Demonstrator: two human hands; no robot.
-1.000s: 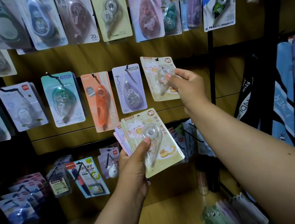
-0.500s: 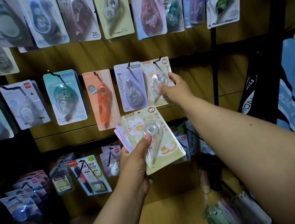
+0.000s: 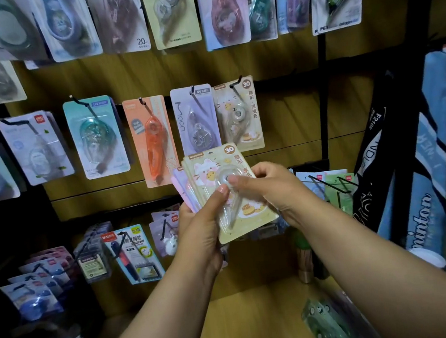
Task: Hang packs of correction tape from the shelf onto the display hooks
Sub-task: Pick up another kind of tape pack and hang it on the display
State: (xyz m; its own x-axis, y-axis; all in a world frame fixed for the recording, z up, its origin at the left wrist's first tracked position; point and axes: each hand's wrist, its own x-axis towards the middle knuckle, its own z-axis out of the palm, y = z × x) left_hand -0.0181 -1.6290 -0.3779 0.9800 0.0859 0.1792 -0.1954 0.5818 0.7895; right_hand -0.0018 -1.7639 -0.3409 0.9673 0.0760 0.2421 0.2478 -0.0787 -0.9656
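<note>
My left hand (image 3: 204, 226) grips a fanned stack of correction tape packs (image 3: 211, 170) from below, thumb on the front. The top pack (image 3: 249, 213) is pale yellow with a cartoon cat. My right hand (image 3: 268, 188) pinches that top pack at its right side, thumb on the clear blister. A matching yellow pack (image 3: 240, 114) hangs on a black display hook (image 3: 235, 81) in the middle row, right of a lilac pack (image 3: 195, 119).
More packs hang on hooks along the wooden wall: an orange one (image 3: 152, 140), a teal one (image 3: 95, 136), others above and lower left. A wooden shelf (image 3: 250, 324) lies below with green packs (image 3: 325, 324). Dark bags (image 3: 399, 165) hang at right.
My right hand let go of the yellow pack, which now hangs on the hook, and came back down to the stack in my left hand, taking hold of the top pack.
</note>
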